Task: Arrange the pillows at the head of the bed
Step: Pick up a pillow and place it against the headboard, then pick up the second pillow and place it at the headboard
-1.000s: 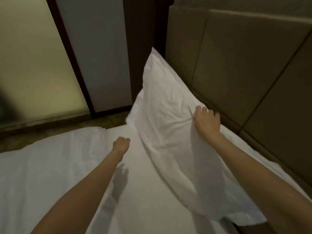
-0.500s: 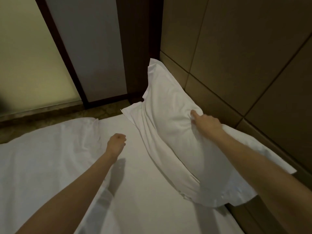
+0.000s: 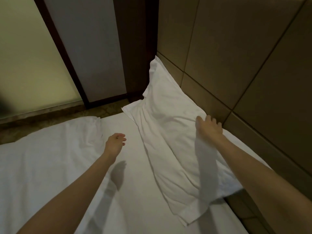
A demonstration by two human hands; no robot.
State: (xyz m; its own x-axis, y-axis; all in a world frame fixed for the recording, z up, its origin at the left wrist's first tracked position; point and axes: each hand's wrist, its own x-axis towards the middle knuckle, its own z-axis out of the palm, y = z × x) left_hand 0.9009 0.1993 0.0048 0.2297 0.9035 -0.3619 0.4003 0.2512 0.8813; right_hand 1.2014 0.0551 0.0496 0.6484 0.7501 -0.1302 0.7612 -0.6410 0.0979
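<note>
Pillow: We see one white pillow lying along the padded headboard, its long edge against the panels and its far corner propped up against the headboard, beside the dark wooden post.
Right hand: Our right hand is at the pillow's headboard-side edge, fingers spread and loose, gripping nothing; we cannot tell whether the palm touches the fabric.
Left hand: Our left hand hovers above the bed sheet, farther from the headboard than the pillow and apart from it, fingers loosely curled but not closed on anything; its shadow falls on the sheet below.
Duvet: A rumpled white duvet lies well away from the headboard, on the far side of our left arm.
Beyond the bed: A frosted glass panel in a dark frame stands past the mattress edge, well apart from the headboard.
</note>
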